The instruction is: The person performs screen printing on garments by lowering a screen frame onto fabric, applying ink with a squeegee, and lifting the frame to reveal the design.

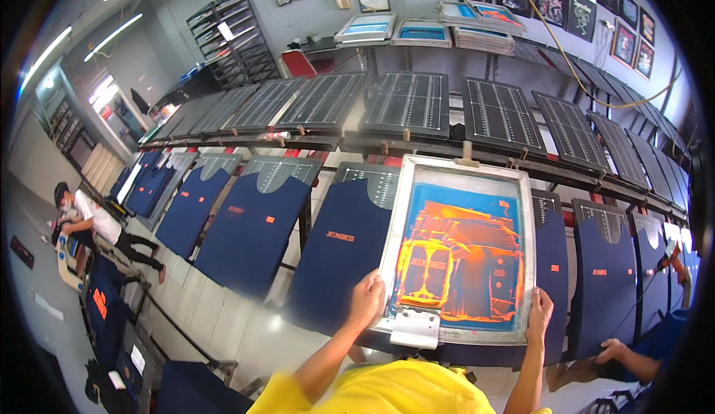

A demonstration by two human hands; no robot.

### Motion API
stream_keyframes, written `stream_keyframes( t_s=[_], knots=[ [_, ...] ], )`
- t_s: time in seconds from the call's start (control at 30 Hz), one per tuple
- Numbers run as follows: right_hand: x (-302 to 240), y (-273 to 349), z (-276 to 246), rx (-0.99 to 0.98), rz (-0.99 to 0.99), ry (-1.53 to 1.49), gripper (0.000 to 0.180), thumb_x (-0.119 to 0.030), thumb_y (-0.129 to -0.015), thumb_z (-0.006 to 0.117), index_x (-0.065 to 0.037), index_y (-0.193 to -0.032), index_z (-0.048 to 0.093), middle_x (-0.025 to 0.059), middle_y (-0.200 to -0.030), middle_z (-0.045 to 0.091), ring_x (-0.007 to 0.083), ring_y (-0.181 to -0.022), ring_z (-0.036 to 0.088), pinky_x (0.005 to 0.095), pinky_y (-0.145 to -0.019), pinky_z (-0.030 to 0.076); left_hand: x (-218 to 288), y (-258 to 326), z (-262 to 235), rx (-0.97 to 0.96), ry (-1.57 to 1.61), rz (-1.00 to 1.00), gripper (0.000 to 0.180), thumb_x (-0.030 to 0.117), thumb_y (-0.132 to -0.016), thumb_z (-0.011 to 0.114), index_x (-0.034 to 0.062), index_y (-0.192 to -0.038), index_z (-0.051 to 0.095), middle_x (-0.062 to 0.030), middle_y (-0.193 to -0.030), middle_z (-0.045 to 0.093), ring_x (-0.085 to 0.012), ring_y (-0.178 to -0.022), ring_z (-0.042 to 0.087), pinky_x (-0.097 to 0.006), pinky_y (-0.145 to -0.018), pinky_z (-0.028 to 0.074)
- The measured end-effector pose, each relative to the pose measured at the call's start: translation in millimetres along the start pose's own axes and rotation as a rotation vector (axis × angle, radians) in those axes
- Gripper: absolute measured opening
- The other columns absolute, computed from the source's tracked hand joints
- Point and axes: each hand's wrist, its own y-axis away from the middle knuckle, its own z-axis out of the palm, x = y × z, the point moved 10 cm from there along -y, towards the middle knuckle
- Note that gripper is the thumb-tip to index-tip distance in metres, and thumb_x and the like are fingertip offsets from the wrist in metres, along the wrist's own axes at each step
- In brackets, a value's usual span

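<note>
My left hand [366, 300] is closed on the left side of a screen-printing screen [484, 334], and my right hand [540, 315] grips its right side. The screen has a pale metal frame and blue mesh smeared with bright orange ink. A white squeegee [417, 328] rests at the frame's lower left edge, in the orange ink. Beneath and beside the screen, a navy shirt panel [335, 265] with a small orange print lies on its board; the screen hides part of the row.
Navy panels [249, 220] on boards run left and right. Behind them stands a row of bare dark printing boards [406, 105]. Stacked screens [421, 32] sit at the back. A co-worker [108, 224] stands far left; another person's hand [614, 351] is at lower right.
</note>
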Motion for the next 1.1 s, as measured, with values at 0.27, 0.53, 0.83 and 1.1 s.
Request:
stream_keyframes(
  t_s=[0.27, 0.53, 0.83, 1.1],
  knots=[
    [-40, 76, 161, -0.030, -0.028, 0.032, 0.025, -0.001, -0.092, 0.056, 0.008, -0.110, 0.071, 0.0068, -0.090, 0.072, 0.0118, -0.080, 0.062, 0.0280, -0.074, 0.049, 4, -37, -174, 0.090, -0.047, -0.047, 0.033, 0.016, -0.101, 0.049, -0.0058, -0.121, 0.064, -0.0001, -0.090, 0.062, -0.0081, -0.081, 0.053, -0.025, -0.075, 0.045],
    [-57, 85, 241, 0.036, -0.058, 0.039, 0.024, -0.001, -0.088, 0.056, 0.006, -0.105, 0.072, 0.0003, -0.071, 0.058, 0.0075, -0.067, 0.049, 0.0294, -0.060, 0.041, -14, -105, -244, 0.058, -0.088, -0.010, 0.024, 0.017, -0.100, 0.049, 0.0017, -0.082, 0.053, 0.0064, -0.072, 0.041, -0.0074, -0.070, 0.040, -0.028, -0.064, 0.036],
    [-57, 70, 255, 0.105, -0.081, 0.065, 0.022, -0.003, -0.087, 0.055, 0.007, -0.099, 0.071, 0.0075, -0.068, 0.059, 0.0105, -0.067, 0.051, 0.0338, -0.062, 0.043, -36, -143, -247, 0.026, -0.102, -0.082, 0.026, 0.021, -0.097, 0.052, -0.0038, -0.092, 0.060, -0.0025, -0.084, 0.061, -0.0110, -0.084, 0.054, -0.029, -0.078, 0.043],
    [-38, 64, 257, 0.128, -0.055, 0.134, 0.023, -0.003, -0.086, 0.057, 0.004, -0.100, 0.073, 0.0161, -0.074, 0.068, 0.0178, -0.070, 0.064, 0.0349, -0.067, 0.049, -49, -143, -252, 0.032, 0.018, -0.164, 0.031, 0.020, -0.099, 0.054, -0.0070, -0.110, 0.066, -0.0059, -0.098, 0.069, -0.0128, -0.094, 0.059, -0.030, -0.087, 0.046]
  ],
)
